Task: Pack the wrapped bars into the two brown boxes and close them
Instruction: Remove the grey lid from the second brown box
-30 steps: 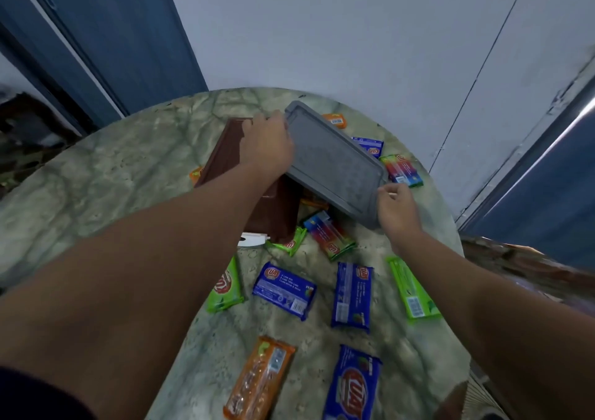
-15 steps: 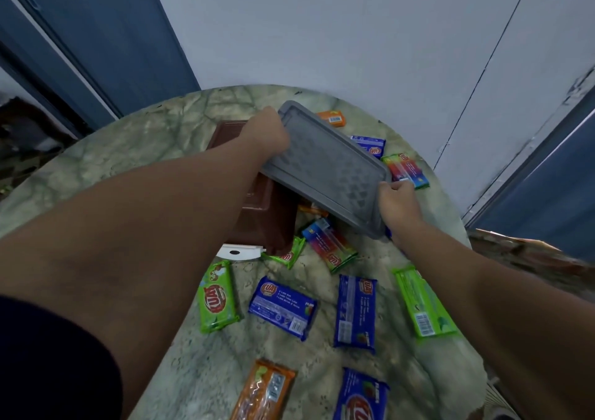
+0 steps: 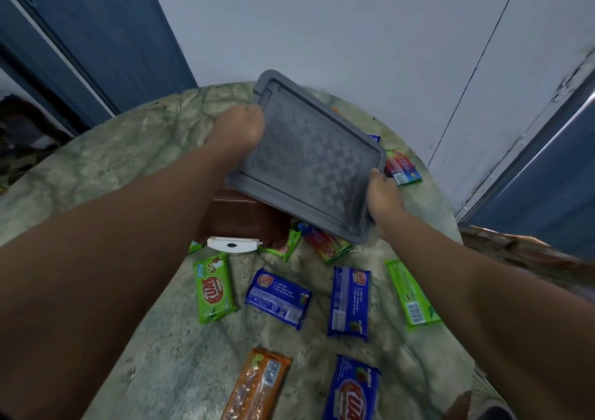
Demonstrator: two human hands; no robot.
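Note:
Both hands hold a grey lid (image 3: 309,159) with a checkered top, tilted in the air above the table. My left hand (image 3: 240,130) grips its left edge and my right hand (image 3: 381,194) grips its near right corner. Beneath the lid a brown box (image 3: 240,220) with a white latch (image 3: 232,245) stands on the table, mostly hidden. Wrapped bars lie loose around it: a green bar (image 3: 213,288), a blue bar (image 3: 278,297), a second blue bar (image 3: 349,303), another green bar (image 3: 412,294), an orange bar (image 3: 257,384) and a multicoloured bar (image 3: 325,246).
The round marbled table (image 3: 128,162) stands close to a pale wall (image 3: 322,27). Another multicoloured bar (image 3: 402,167) lies at the far right. A large blue bar (image 3: 352,390) sits at the near edge. Blue doors (image 3: 96,33) flank the wall.
The grey lid has been lifted higher and toward me, off the brown box, with both hands keeping their grip. The head has tipped so the table looks nearer.

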